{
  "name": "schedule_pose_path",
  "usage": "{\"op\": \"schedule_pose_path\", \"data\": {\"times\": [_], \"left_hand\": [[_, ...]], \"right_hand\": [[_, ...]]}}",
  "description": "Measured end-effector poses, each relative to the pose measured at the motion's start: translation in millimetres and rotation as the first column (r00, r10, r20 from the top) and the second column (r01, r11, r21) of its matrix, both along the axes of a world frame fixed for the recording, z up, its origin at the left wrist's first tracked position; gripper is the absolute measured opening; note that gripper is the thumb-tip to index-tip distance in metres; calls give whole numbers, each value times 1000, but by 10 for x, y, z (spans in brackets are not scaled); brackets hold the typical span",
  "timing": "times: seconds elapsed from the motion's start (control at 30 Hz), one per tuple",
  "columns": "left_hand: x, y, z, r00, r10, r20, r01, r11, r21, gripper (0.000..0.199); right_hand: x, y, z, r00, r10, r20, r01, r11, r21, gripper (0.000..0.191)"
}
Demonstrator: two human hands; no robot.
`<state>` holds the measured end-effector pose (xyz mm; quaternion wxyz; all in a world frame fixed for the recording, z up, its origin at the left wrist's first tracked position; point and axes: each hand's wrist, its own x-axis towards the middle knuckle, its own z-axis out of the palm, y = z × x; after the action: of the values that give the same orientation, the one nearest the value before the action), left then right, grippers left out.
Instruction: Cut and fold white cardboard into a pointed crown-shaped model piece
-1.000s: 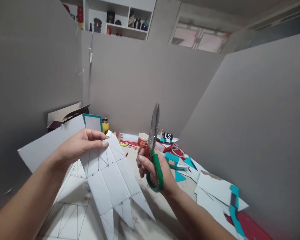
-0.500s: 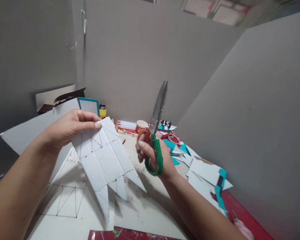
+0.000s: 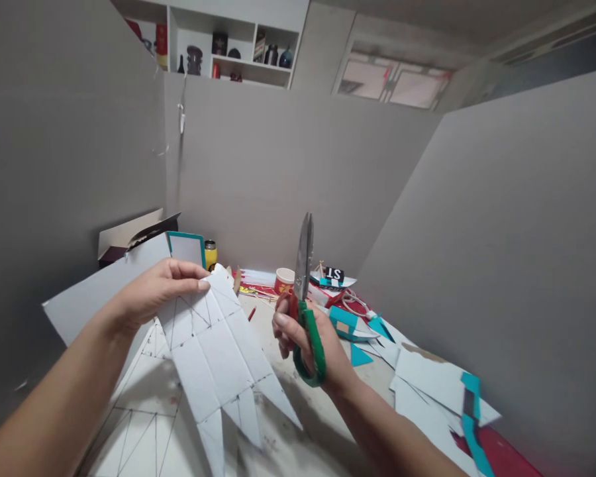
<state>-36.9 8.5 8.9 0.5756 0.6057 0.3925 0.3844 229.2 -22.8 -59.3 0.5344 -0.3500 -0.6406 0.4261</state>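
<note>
My left hand (image 3: 171, 291) pinches the top edge of a white card cutout (image 3: 221, 358) between thumb and fingers. Pencil lines and creases cross the card, and its lower end runs out into several pointed flaps. In my right hand (image 3: 308, 338) is a pair of scissors (image 3: 305, 265) with green and orange-red handles. Its blades point upward, look closed, and stand apart from the card. Below the card lies a white sheet (image 3: 144, 430) marked with drawn triangles, partly hidden by my left arm.
White and teal card scraps (image 3: 432, 377) spread along the right side. At the back stand a paper cup (image 3: 284, 281) and a yellow jar (image 3: 210, 254). A large white board (image 3: 104, 278) leans at the left. Grey partitions (image 3: 278, 165) enclose the table.
The view has tilted up, bringing shelves into sight and lowering the table in the picture. Both hands keep their holds, and the scissors now stand more upright.
</note>
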Motion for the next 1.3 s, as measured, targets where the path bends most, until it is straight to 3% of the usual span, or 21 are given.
{"op": "schedule_pose_path", "data": {"times": [0.13, 0.23, 0.37, 0.57, 0.8, 1.0, 1.13, 1.3], "left_hand": [[32, -28, -2, 995, -93, -20, 93, 996, 1, 16], [84, -51, -7, 984, -152, -94, 160, 984, 80, 15], [159, -87, -3, 970, -144, -194, 180, 967, 180, 16], [186, -85, -14, 971, -174, -162, 199, 968, 156, 16], [80, -3, -45, 996, -86, 24, 86, 996, 2, 24], [68, 6, 5, 981, 60, 186, -67, 997, 28, 25], [115, 6, 26, 920, 169, 352, -199, 979, 51, 22], [172, -23, 44, 814, 264, 517, -335, 941, 47, 21]], "right_hand": [[-22, -22, -16, 999, 25, -45, -26, 999, -25, 28], [-42, -54, -5, 997, 50, -62, -52, 998, -33, 28], [-59, -85, 29, 997, 49, -54, -50, 998, -24, 29], [-77, -93, 64, 997, 30, -72, -32, 999, -33, 31], [-7, -23, 112, 982, -65, -175, 53, 996, -75, 31], [136, 103, 236, 903, -227, -364, 231, 972, -34, 33], [214, 159, 303, 819, -335, -466, 355, 934, -47, 33], [255, 210, 286, 739, -342, -580, 405, 914, -23, 30]]}}
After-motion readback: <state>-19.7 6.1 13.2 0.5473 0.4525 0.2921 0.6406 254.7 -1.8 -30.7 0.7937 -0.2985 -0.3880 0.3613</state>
